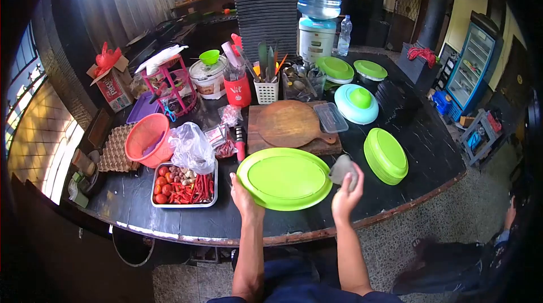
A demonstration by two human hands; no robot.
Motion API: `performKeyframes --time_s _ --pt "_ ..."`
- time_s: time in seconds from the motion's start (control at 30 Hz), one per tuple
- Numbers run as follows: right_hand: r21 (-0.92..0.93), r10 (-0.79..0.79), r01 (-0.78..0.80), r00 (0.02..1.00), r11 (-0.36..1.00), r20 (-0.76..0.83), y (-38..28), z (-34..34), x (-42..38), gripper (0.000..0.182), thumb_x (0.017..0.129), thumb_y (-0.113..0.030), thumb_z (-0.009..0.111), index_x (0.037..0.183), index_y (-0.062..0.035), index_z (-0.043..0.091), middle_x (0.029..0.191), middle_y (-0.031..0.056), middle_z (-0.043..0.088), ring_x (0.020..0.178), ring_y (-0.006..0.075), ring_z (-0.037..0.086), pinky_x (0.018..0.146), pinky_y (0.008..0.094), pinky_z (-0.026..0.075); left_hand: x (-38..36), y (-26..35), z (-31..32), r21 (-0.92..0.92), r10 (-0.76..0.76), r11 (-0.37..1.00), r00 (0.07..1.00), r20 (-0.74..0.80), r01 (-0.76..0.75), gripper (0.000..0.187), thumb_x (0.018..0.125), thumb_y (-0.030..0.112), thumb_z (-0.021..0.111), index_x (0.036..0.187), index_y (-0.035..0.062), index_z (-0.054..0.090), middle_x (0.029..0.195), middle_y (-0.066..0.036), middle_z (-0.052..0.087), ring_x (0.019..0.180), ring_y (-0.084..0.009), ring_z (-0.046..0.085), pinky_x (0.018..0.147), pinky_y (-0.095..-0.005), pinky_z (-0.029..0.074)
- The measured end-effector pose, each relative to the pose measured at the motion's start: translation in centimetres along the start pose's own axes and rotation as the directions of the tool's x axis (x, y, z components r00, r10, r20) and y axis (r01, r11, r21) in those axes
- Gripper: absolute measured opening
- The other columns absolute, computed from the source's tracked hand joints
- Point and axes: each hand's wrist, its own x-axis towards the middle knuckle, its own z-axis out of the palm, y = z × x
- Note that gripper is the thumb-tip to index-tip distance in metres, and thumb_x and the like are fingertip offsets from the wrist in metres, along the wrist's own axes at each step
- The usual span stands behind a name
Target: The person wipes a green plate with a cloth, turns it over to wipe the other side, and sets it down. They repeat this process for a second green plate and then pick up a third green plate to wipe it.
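A green oval plate (284,179) is held above the front of the dark table, its underside facing up. My left hand (247,200) grips its left edge, with the thumb along the rim and the other fingers hidden underneath. At the right end of the plate, my right hand (347,195) is closed on a grey cloth (343,171), which is bunched up beside the rim. Several similar green plates (386,156) lie stacked upside down on the table, to the right of my right hand.
A metal tray (185,205) of tomatoes and chillies stands front left, beside an orange basket (148,140). Behind the plate lie wooden boards (289,125) and a clear lid (330,118). A knife holder (266,92) and water dispenser (315,40) stand farther back. Another person (481,263) is at right.
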Motion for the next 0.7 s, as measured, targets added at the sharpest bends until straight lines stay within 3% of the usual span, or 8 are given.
performKeyframes --time_s 0.07,0.13,0.33,0.37,0.43,0.5,0.57,0.7 --pt "0.184 0.163 -0.185 0.979 0.965 0.125 0.6 -0.9 1.4 0.032 0.105 -0.017 0.056 0.129 0.0028 0.06 0.127 0.0124 0.064 0.116 0.0225 0.06 0.103 0.0363 0.045 0.3 0.0 -0.3 -0.009 -0.016 1.0 0.999 0.029 0.016 0.052 0.11 0.044 0.041 0.115 -0.0027 0.063 0.103 -0.012 0.073 0.087 -0.0202 0.072 0.077 -0.0352 0.059" --pt "0.39 0.328 -0.454 0.879 0.801 0.347 1.2 -1.4 1.7 0.035 0.105 -0.021 0.058 0.13 0.0029 0.061 0.127 0.0098 0.065 0.115 0.0184 0.062 0.099 0.0339 0.049 0.6 -0.5 -0.6 0.062 -0.046 0.997 0.997 0.057 0.043 0.052 0.11 0.046 0.041 0.114 -0.0018 0.063 0.102 -0.01 0.073 0.086 -0.0184 0.071 0.076 -0.0331 0.059" --pt "0.445 0.257 -0.528 0.804 0.723 0.536 -3.1 -1.8 0.8 0.031 0.094 -0.004 0.072 0.123 0.0005 0.064 0.116 0.0061 0.069 0.106 0.0142 0.063 0.095 0.0302 0.049 1.9 -2.3 -2.7 0.277 -0.088 0.958 0.995 0.042 0.073 0.051 0.11 0.048 0.038 0.113 0.0042 0.063 0.102 -0.006 0.071 0.083 -0.0142 0.07 0.071 -0.0272 0.056" --pt "0.359 0.125 -0.437 0.76 0.825 0.638 -2.3 -3.0 1.1 0.031 0.091 0.0 0.074 0.121 -0.0007 0.065 0.114 0.0054 0.07 0.104 0.0139 0.065 0.093 0.0303 0.05 1.9 -2.1 -3.0 0.28 -0.088 0.957 0.996 0.034 0.075 0.051 0.11 0.048 0.038 0.113 0.0042 0.063 0.102 -0.006 0.071 0.083 -0.0142 0.07 0.071 -0.0272 0.056" --pt "0.157 0.027 -0.249 0.606 0.956 0.795 -3.5 -4.2 1.8 0.03 0.08 0.01 0.077 0.105 -0.0039 0.069 0.104 0.0058 0.075 0.098 0.0158 0.07 0.089 0.0315 0.054 2.0 -1.0 -3.0 -0.009 -0.326 0.941 0.909 0.259 0.34 0.061 0.104 0.06 0.039 0.108 0.0045 0.064 0.109 -0.021 0.068 0.098 -0.0329 0.067 0.085 -0.0437 0.054" --pt "0.184 -0.072 -0.172 0.512 0.968 0.856 -3.4 -4.4 2.7 0.03 0.075 0.014 0.074 0.099 -0.0038 0.07 0.101 0.0075 0.075 0.097 0.0182 0.071 0.089 0.032 0.055 1.7 0.7 -1.9 -0.184 -0.457 0.812 0.799 0.391 0.554 0.077 0.095 0.075 0.039 0.103 0.0025 0.064 0.118 -0.038 0.062 0.113 -0.0552 0.058 0.102 -0.0624 0.046" --pt "0.201 -0.175 -0.024 0.397 0.979 0.901 -3.8 -4.5 3.6 0.034 0.063 0.023 0.063 0.085 -0.0027 0.069 0.095 0.0108 0.076 0.094 0.0241 0.074 0.088 0.0339 0.056 1.7 2.1 -1.9 -0.205 -0.52 0.734 0.731 0.442 0.647 0.062 0.097 0.051 0.045 0.121 -0.0033 0.062 0.126 -0.033 0.062 0.119 -0.0461 0.06 0.105 -0.0561 0.047" --pt "0.159 -0.21 0.147 0.46 0.976 0.863 -3.9 -4.6 4.8 0.036 0.061 0.024 0.059 0.084 -0.0015 0.07 0.096 0.011 0.076 0.101 0.0254 0.073 0.094 0.0377 0.055 3.4 1.7 -4.3 -0.135 -0.573 0.712 0.681 0.456 0.689 0.069 0.075 0.01 0.047 0.141 -0.0089 0.05 0.136 -0.028 0.058 0.123 -0.0412 0.059 0.112 -0.0489 0.045"
